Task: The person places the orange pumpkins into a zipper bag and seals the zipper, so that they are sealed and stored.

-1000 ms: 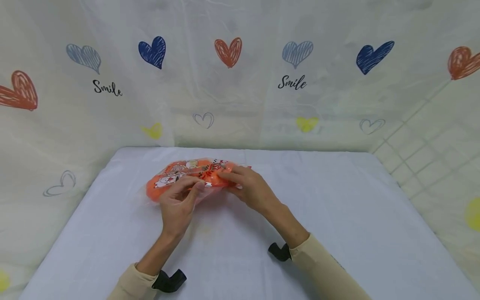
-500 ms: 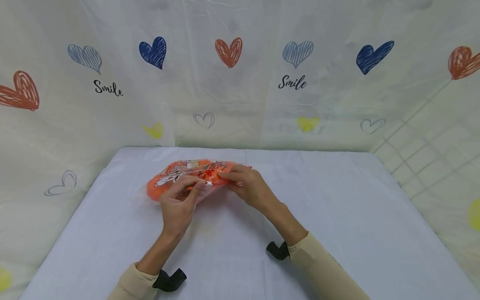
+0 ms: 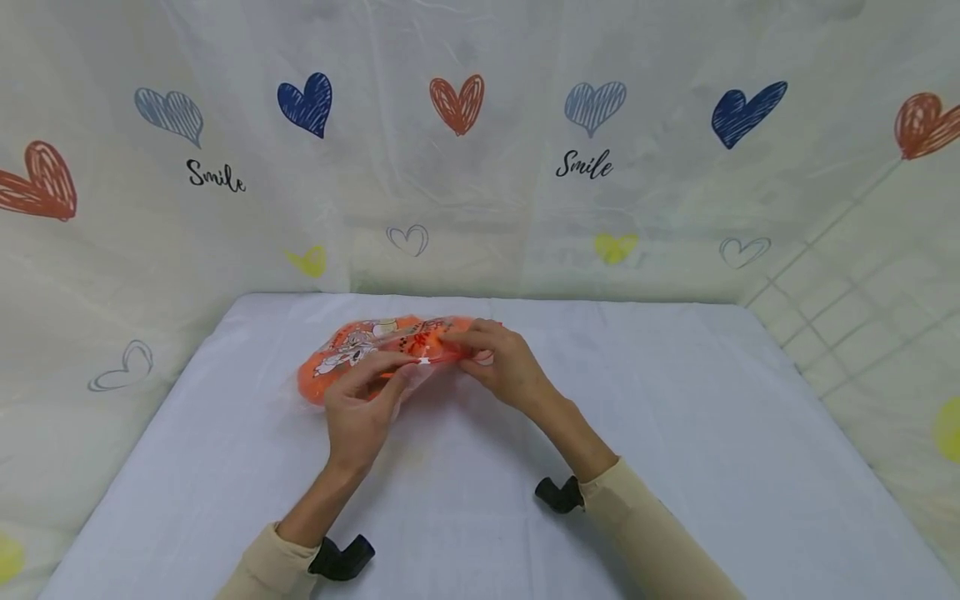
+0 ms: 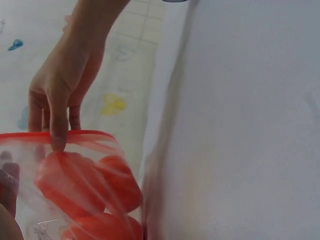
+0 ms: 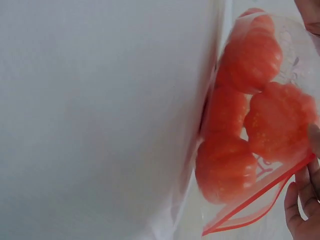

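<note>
A clear zip bag (image 3: 347, 354) printed with cartoon figures lies toward the back of the table. Inside it are several orange-red, ribbed, rounded pieces (image 5: 281, 122), whose exact kind I cannot tell. My left hand (image 3: 358, 417) pinches the bag's near edge between thumb and forefinger, beside the white slider (image 3: 423, 361). Further right, my right hand (image 3: 510, 367) pinches the red zip strip (image 5: 255, 197). In the right wrist view, two red strips stand apart near the bag's corner. The left wrist view shows a right-hand finger (image 4: 58, 125) reaching over the red edge.
A white cloth covers the table (image 3: 637, 417). Behind it hangs a pale curtain (image 3: 495, 208) printed with hearts and the word Smile. Black wrist mounts (image 3: 342, 558) stick out from both beige sleeves (image 3: 652, 525).
My right hand has shifted slightly up, its fingers moving along the bag's edge. The bag and its slider have moved a little to the right, with my left hand staying on the edge.
</note>
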Tool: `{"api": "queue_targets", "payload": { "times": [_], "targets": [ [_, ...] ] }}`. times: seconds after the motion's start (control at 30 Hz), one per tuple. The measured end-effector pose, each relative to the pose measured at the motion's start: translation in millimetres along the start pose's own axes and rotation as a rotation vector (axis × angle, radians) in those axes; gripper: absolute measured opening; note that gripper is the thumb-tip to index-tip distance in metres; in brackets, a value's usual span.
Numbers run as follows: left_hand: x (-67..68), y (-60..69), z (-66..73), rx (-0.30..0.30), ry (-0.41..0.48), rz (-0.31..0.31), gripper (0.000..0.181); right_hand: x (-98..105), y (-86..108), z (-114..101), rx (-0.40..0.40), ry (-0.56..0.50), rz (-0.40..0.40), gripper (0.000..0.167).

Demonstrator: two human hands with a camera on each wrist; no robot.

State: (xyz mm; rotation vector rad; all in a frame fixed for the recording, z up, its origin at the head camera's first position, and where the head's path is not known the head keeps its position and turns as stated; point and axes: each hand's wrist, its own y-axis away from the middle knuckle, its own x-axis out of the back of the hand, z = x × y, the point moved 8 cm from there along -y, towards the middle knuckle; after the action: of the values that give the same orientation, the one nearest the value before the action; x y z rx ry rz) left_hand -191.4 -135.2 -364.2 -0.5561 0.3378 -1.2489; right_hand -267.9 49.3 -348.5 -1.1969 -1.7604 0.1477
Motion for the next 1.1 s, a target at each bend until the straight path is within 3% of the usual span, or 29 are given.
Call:
{"api": "queue_targets", "payload": {
  "times": [0.27, 0.57, 1.1],
  "targets": [
    [-5.3, -6.3, -6.6, 0.058, 0.059, 0.016, 0.022, 12, -0.3, -1, -0.046, -0.215, 0.014, 0.037],
    [-10.3, -7.9, -7.8, 0.058, 0.096, 0.005, 0.02, 11, -0.1, -16, -0.079, -0.367, -0.021, 0.027],
    [-16.0, -6.3, -6.1, 0.058, 0.097, -0.048, 0.017, -2, -0.4, -22, -0.089, -0.378, 0.016, 0.018]
  ]
}}
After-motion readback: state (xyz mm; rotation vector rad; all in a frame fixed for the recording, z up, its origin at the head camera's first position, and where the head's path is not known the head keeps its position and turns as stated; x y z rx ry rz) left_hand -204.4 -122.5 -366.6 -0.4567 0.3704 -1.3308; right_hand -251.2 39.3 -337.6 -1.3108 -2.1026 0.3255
